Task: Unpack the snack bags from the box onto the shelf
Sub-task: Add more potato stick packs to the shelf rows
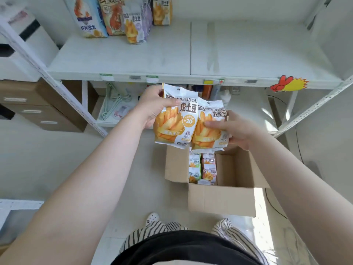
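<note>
Fingers [214, 124] pinch both snack bags [175, 119] (rt hand's [236, 129] grip partly hidden, prob.).

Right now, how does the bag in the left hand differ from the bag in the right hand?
The left-hand bag is held higher and overlaps the front of the right-hand bag. The left hand holds its bag by the upper edge; the right hand holds across the middle. Both are yellow potato-snack bags of the same design.

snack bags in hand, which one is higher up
The left hand's bag: its top edge nearly reaches the shelf lip, while the right hand's bag sits lower.
</note>
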The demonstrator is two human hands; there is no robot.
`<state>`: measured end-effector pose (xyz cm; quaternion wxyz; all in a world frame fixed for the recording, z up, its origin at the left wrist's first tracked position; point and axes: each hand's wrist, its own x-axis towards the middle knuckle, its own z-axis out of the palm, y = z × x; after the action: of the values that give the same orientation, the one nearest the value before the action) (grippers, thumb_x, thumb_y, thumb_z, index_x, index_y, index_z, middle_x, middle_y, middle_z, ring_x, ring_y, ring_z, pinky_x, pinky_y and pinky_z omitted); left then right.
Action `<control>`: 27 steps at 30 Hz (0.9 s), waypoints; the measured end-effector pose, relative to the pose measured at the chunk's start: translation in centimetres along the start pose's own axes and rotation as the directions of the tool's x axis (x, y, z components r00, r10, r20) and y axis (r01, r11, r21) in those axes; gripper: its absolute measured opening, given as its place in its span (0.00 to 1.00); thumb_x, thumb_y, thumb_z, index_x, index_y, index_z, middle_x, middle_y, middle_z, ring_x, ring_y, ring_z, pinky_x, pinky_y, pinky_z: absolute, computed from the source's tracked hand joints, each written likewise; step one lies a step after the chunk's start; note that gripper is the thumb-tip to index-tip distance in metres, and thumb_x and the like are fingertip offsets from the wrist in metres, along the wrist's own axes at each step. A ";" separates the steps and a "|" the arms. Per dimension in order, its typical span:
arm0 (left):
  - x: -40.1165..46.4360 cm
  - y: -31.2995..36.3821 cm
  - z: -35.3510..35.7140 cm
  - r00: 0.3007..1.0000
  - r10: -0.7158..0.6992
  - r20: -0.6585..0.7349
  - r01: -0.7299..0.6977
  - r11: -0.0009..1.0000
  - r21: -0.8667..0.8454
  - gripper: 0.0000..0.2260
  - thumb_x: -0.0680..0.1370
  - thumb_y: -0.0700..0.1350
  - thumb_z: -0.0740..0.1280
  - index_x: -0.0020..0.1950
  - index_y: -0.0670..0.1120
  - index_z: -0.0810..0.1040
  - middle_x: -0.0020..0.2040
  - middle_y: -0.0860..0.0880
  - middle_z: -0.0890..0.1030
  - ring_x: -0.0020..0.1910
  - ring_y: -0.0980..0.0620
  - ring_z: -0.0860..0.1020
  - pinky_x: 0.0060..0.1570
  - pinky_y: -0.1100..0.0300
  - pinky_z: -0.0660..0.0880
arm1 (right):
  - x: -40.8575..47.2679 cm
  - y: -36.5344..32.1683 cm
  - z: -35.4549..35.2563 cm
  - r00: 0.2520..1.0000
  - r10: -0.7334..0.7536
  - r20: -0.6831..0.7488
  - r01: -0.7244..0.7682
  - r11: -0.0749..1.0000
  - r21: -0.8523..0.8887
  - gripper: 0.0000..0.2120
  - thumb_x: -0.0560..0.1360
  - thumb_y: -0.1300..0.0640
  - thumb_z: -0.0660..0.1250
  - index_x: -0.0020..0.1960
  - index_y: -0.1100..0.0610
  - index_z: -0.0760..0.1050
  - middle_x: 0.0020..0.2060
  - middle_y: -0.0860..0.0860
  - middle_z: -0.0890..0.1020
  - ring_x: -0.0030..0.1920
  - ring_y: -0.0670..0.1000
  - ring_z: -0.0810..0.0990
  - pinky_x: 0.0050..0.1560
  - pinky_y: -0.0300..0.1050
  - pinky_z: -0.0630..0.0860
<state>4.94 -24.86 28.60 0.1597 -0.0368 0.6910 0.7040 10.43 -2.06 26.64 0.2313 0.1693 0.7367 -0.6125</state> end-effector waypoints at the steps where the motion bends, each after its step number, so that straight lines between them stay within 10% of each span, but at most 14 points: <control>1: -0.1 0.3 -2.1 1.000 0.018 -0.023 -0.018 1.000 -0.011 0.12 0.70 0.27 0.70 0.47 0.42 0.79 0.38 0.48 0.84 0.37 0.50 0.84 0.36 0.56 0.80 | 0.5 -0.4 1.8 1.000 -0.030 -0.004 0.030 0.999 -0.009 0.42 0.57 0.49 0.82 0.68 0.54 0.69 0.56 0.51 0.84 0.53 0.53 0.84 0.55 0.56 0.80; 4: -0.6 1.0 -7.8 0.995 0.062 -0.075 -0.063 0.998 -0.018 0.12 0.71 0.29 0.71 0.48 0.43 0.79 0.42 0.47 0.84 0.38 0.52 0.83 0.38 0.57 0.81 | 2.4 -1.6 6.5 0.995 -0.084 -0.055 0.087 0.995 0.054 0.57 0.45 0.42 0.86 0.70 0.53 0.67 0.57 0.51 0.83 0.55 0.53 0.83 0.58 0.58 0.79; 9: -0.2 1.6 -14.2 0.983 0.100 -0.154 -0.105 0.994 -0.023 0.13 0.71 0.33 0.73 0.53 0.42 0.79 0.46 0.47 0.84 0.42 0.52 0.84 0.40 0.58 0.80 | 3.9 -4.3 12.0 0.984 -0.168 -0.051 0.175 0.968 0.178 0.31 0.53 0.55 0.82 0.55 0.56 0.79 0.50 0.54 0.86 0.51 0.55 0.85 0.58 0.57 0.79; 27: 19.5 7.3 -18.4 0.945 0.207 -0.252 -0.179 0.975 0.131 0.11 0.70 0.38 0.76 0.48 0.49 0.81 0.45 0.50 0.84 0.44 0.52 0.82 0.53 0.49 0.79 | 22.2 -15.7 10.7 0.947 -0.311 -0.074 0.320 0.922 0.219 0.21 0.69 0.61 0.77 0.59 0.53 0.75 0.51 0.52 0.85 0.51 0.52 0.85 0.55 0.48 0.80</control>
<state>-18.68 -39.52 29.51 -0.0020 -0.0538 0.7428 0.6673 -15.03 -16.29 25.90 0.0945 0.0855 0.6832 -0.7190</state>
